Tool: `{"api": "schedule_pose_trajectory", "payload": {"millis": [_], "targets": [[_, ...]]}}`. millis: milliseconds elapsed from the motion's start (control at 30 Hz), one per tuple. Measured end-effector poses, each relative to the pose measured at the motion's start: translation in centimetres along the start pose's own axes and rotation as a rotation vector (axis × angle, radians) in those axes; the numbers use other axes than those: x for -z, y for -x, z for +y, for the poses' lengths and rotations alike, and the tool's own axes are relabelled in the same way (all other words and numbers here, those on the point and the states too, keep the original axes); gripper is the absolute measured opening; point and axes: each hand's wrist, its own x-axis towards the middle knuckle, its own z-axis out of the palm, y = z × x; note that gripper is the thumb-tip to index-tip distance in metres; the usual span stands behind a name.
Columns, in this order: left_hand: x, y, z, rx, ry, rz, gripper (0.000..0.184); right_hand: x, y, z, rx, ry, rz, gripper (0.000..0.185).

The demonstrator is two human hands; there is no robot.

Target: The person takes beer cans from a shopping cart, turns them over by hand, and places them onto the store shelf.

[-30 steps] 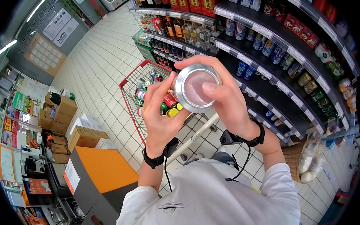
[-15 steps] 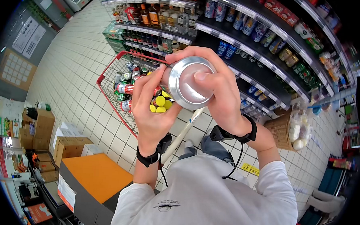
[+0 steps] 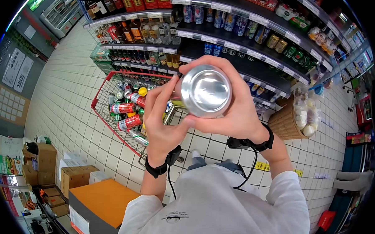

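A drink can (image 3: 207, 92) is held up in front of my chest, its round silver base facing me. My right hand (image 3: 242, 114) wraps the can's right side, fingers over the far edge and thumb along the lower rim. My left hand (image 3: 161, 128) grips the left side, its fingertips against the can wall and its thumb meeting my right thumb below. Most of the can's printed side is hidden. Behind my left hand stands a red-rimmed wire shopping cart (image 3: 95, 98), holding red cans (image 3: 123, 108) and other drinks in a loose heap.
Curved shelves (image 3: 230, 44) of cans and bottles rise ahead. To the right is a wicker basket (image 3: 284, 120) with bagged white items. At left stand an orange-topped counter (image 3: 105, 200) and cardboard boxes (image 3: 75, 178). Tiled floor (image 3: 69, 93) runs alongside the cart.
My right thumb has moved off the middle of the can's base to its lower rim. The view has shifted, and more of the cart's contents shows.
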Motion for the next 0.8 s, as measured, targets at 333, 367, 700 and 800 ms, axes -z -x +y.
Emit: {"api": "schedule_pose_trajectory", "payload": {"millis": [333, 367, 700, 800], "targets": [[-8.9, 0.7, 4.9, 0.228, 0.669, -0.250, 0.096, 9.9, 7.0, -4.7, -0.185, -0.537, 0.431, 0.078], [-10.0, 1.1, 5.8, 0.234, 0.675, -0.261, 0.096, 11.2, 8.2, -5.0, -0.198, -0.521, 0.415, 0.073], [-18.4, 2.5, 15.0, 0.071, 0.541, -0.221, 0.079, 26.3, 21.5, -5.0, -0.406, -0.455, 0.080, 0.062], [-21.5, 1.9, 17.8, -0.251, 0.301, -0.387, 0.073, 28.4, 24.6, -5.5, -0.397, 0.001, -0.084, 0.091]]}}
